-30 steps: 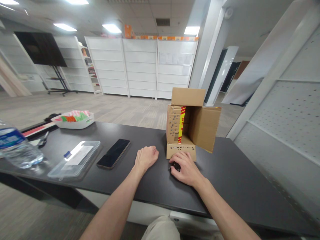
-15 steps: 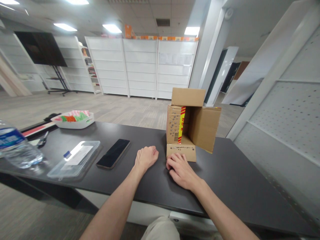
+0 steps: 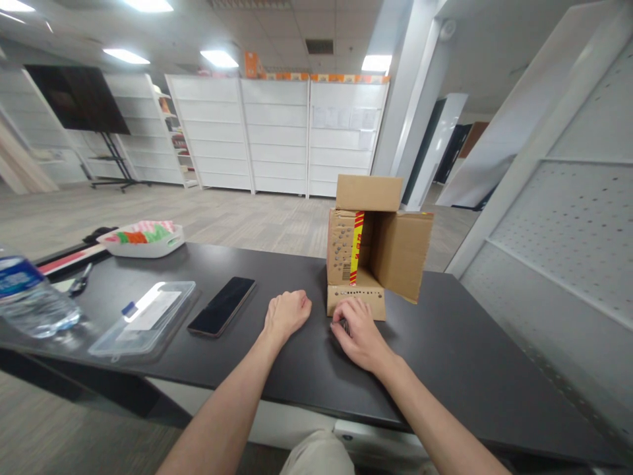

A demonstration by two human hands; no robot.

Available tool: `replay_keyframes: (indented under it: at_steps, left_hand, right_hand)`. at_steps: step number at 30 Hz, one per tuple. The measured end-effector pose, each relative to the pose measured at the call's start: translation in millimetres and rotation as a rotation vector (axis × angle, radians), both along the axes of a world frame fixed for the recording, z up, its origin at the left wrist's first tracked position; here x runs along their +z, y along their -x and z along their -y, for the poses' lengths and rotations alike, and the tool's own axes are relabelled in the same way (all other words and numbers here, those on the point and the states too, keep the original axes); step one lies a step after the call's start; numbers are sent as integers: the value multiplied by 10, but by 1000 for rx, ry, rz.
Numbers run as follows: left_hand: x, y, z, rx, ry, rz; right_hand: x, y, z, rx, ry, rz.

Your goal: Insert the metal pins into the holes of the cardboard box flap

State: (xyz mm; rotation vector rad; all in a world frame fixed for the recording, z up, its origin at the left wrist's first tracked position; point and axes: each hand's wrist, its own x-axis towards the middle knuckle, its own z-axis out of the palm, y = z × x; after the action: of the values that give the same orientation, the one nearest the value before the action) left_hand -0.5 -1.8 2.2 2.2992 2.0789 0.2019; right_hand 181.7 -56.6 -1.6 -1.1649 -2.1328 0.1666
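Right hand (image 3: 361, 333) curled over small dark object (image 3: 345, 324) on table (image 3: 445, 343) — cardboard box (image 3: 368, 247) at 12 o'clock, touching fingertips. Left hand (image 3: 287, 313) fisted, empty, farther at 9 o'clock.

2 bare, sleeveless forearms; light khaki trousers (image 3: 316, 455) below.

Small dark object (image 3: 344, 324) mostly hidden under right hand (image 3: 360, 334); water bottle (image 3: 24, 297) cut off at left edge.
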Motion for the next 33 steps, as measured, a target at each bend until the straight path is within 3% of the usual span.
replay_keyframes:
  at_steps: [6,14,22,33]
  left_hand:
    - [12,-9,0,5,11,8]
    - [11,0,-1,4,11,14]
    - [25,-10,2,14,22,9]
    - [37,-13,9,22,31,12]
  right_hand:
    - [-120,-58,-147,-134,-101,-371]
    - [-303,-179,-333,-270,43,-700]
    - [-248,-144,-358,-199,94,-865]
    - [-256,-130,-354,-144,88,-862]
